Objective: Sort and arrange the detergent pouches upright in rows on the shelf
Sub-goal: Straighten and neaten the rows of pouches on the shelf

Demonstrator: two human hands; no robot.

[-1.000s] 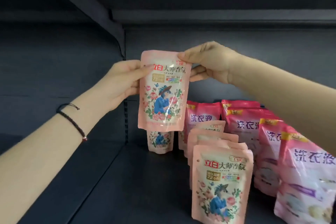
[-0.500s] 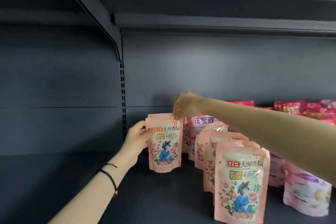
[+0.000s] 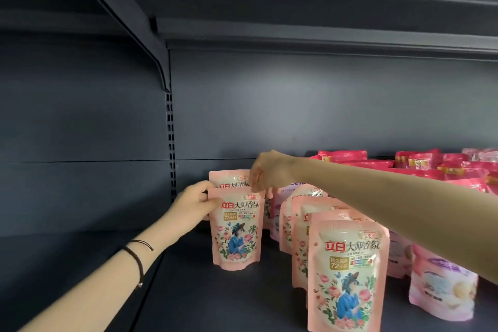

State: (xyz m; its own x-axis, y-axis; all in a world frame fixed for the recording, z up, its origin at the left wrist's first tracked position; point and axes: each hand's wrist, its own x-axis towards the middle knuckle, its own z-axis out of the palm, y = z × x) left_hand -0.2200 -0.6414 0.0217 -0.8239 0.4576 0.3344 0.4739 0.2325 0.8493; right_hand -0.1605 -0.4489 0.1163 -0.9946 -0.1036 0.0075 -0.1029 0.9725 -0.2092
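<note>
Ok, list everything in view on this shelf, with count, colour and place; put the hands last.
held pouch: one, pale pink with floral print, upright at the front of the left row.
pouch behind it: one, same pale pink, mostly hidden.
middle-row pouches: at least four, pale pink floral, upright one behind another.
purple-print pouches: at least two, pink and white, right of the middle row.
red pouches: several, count unclear, back right.
shelf: one, dark grey, under all pouches.
slotted post: one, dark grey, back wall left.
bracelet: black cords, left wrist.
left hand: grips the held pouch's left edge.
right hand: fingers pinch its top edge.
</note>
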